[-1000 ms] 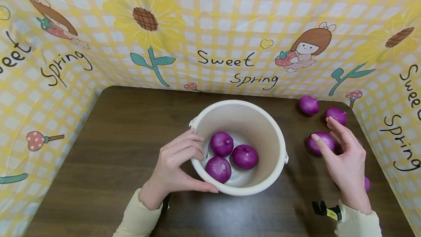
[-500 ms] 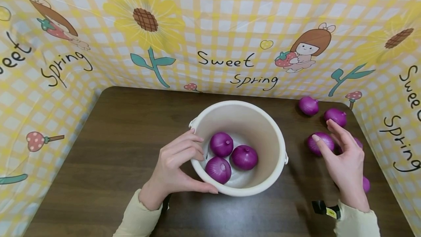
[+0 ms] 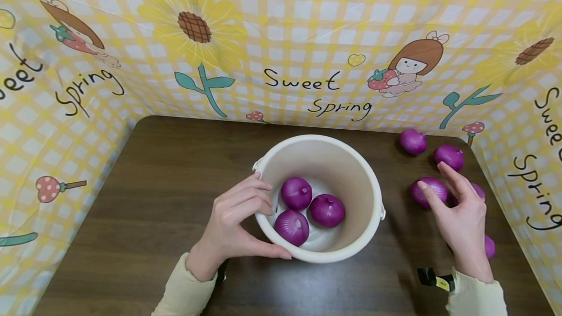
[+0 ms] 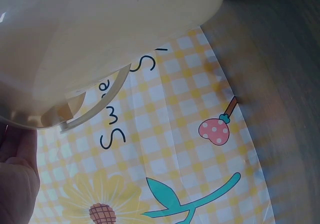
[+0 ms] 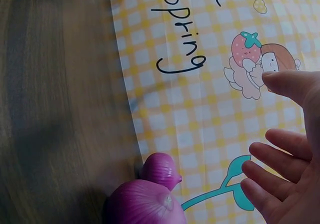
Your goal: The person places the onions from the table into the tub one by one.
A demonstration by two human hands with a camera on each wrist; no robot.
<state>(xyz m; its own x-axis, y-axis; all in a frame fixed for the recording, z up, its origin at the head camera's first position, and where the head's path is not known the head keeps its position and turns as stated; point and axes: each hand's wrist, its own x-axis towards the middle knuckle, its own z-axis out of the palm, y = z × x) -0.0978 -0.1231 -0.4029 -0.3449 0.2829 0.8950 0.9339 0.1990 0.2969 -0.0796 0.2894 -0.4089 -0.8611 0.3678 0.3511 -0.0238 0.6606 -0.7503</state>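
Observation:
My left hand grips the left rim of a cream plastic bucket, fingers over the edge and thumb along the near side. Three purple onions lie on the bucket's floor. In the left wrist view, the bucket's wall fills the top and its curved handle hangs beside it. My right hand hovers with thumb and fingers spread, close over an onion on the table. The right wrist view shows that hand holding nothing, with two onions below it.
More onions, including one at the back and one near the corner, lie along the right side of the brown table. Others are partly hidden by my right hand. A yellow checked cloth walls the table on three sides.
My right hand has shifted very slightly toward me, showing more of the onion behind it. The left hand, the bucket and the onions stay in place.

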